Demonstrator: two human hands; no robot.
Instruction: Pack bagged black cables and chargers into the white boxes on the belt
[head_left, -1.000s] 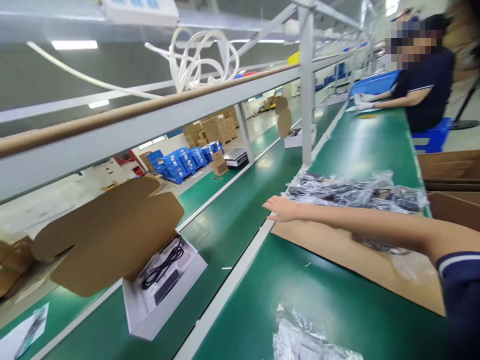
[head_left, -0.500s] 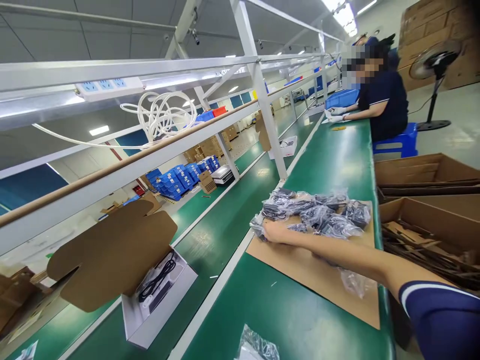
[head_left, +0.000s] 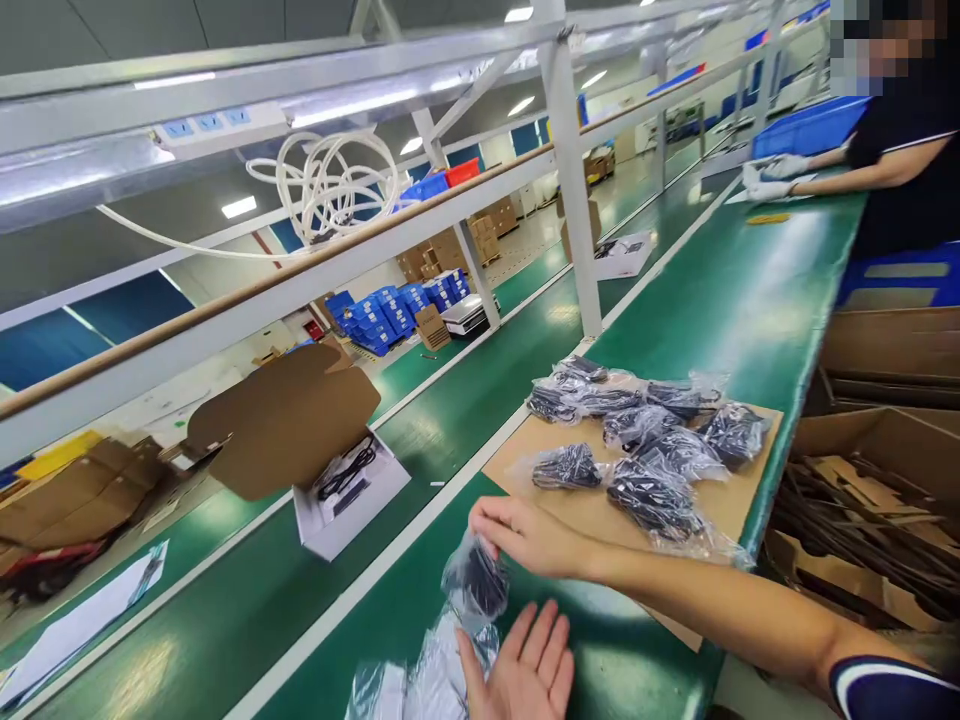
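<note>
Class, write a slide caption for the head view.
The right hand pinches a bagged dark item near the open, palm-up left hand.

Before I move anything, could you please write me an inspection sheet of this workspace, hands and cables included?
Surface: green bench, with a cardboard sheet lying on it.
Job's things: clear bag with something dark inside; more bagged dark items on the sheet.
Clutter: white things in clear plastic beside the left hand; cardboard scraps in a carton beside the bench.
Hands: right hand pinches the bag's top; left hand open, palm up, holding nothing.
Cables: coiled white cord by the long rail; black cord in an open white box.
Surroundings: another person's gloved hands farther along the bench; stacked blue bins beyond.
</note>
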